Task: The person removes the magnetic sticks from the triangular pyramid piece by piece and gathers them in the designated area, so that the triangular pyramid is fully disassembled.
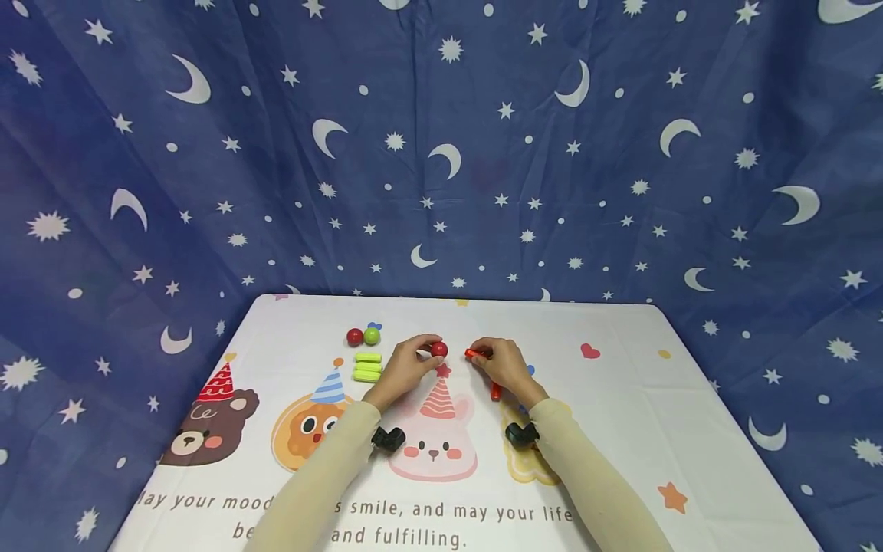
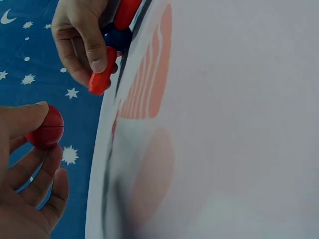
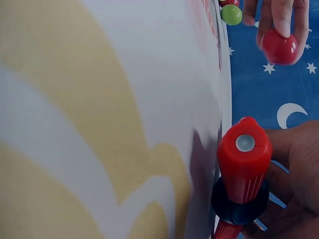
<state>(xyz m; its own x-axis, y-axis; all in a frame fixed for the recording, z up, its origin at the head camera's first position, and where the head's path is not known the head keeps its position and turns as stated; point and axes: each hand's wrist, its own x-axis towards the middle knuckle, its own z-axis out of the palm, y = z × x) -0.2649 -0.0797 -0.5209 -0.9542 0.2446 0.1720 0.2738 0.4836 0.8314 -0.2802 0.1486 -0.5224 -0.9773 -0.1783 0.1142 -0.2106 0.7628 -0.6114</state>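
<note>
Between thumb and fingers, my left hand (image 1: 407,366) pinches a glossy red ball (image 1: 439,349) above the middle of the table. A seam runs round the ball in the left wrist view. My right hand (image 1: 507,366), a short way to the right, pinches a short red rod (image 2: 102,74). This rod meets a dark blue ball (image 2: 118,37), and another red rod (image 2: 128,12) extends from the ball's other side. In the right wrist view, a rod end (image 3: 244,143) shows a round silvery metal tip. The right fingers partly hide the joined piece.
Left of my hands, another red ball (image 1: 355,337) sits beside a green ball (image 1: 372,336). Several lime-green rods (image 1: 368,367) lie side by side just nearer. The white printed tablecloth (image 1: 621,460) ends at a dark blue curtain (image 1: 476,153) with moons and stars.
</note>
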